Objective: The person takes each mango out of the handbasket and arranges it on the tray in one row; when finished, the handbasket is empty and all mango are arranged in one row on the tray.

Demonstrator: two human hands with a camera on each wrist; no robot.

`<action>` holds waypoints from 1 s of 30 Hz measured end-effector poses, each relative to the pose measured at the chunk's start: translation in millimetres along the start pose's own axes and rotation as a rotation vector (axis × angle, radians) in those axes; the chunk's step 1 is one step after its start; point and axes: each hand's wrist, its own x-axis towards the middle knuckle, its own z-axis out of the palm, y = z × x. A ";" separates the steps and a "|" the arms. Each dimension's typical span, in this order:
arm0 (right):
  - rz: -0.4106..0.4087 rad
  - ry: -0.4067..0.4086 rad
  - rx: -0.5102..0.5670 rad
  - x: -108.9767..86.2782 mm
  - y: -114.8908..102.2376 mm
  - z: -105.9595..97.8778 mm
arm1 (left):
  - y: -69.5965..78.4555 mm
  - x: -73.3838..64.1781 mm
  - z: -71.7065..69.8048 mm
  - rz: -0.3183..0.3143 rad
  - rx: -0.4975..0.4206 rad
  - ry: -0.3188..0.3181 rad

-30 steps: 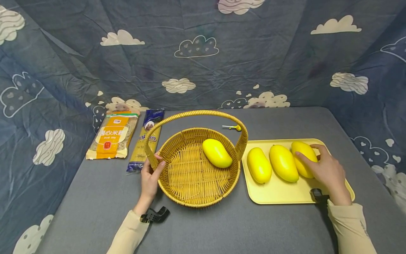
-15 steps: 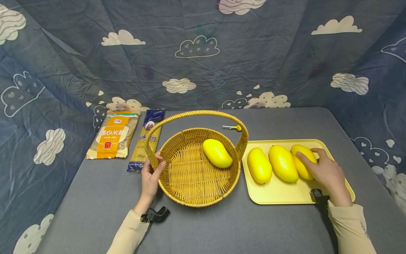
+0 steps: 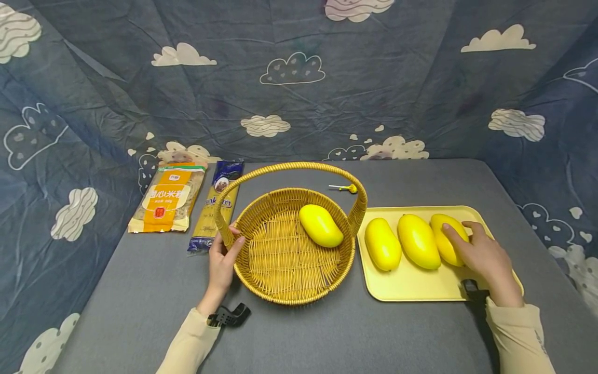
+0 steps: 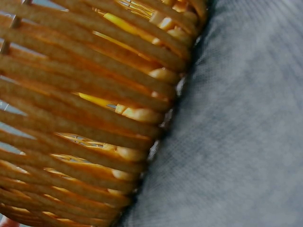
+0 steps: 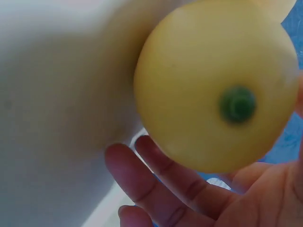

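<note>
A wicker basket (image 3: 294,300) with a tall arched handle stands mid-table, one yellow mango (image 3: 321,226) lying inside against its right wall. My left hand (image 3: 221,265) grips the basket's left rim by the handle's base, thumb over the inside. In the left wrist view the woven wall (image 4: 85,71) fills the left half. On the yellow tray (image 3: 411,288) lie a left mango (image 3: 383,244), a middle mango (image 3: 419,241) and a right mango (image 3: 447,250). My right hand (image 3: 488,262) holds the right mango, thumb on its near side; its green stem end faces the right wrist camera.
Left of the basket lie a rice noodle bag (image 3: 165,200) and a blue and gold pasta packet (image 3: 217,208). A yellow lollipop (image 3: 351,188) lies behind the basket's right side. A dark cloud-print cloth (image 3: 299,104) hangs behind the grey table (image 3: 327,343).
The right mango has turned and shifted slightly toward the front of the tray under my right hand. My left hand and the basket have stayed put.
</note>
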 end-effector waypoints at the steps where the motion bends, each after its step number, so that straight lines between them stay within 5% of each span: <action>1: -0.007 0.008 0.000 -0.5 -0.1 -0.2 | -0.3 0.0 -0.2 0.001 0.003 -0.001; 15: -0.055 0.289 0.020 -18.9 -15.8 -1.7 | 1.5 -0.4 0.5 -0.017 0.004 0.000; 30: -0.290 0.621 0.133 -43.9 -61.1 -1.2 | -1.4 -0.4 -0.6 0.007 0.008 0.001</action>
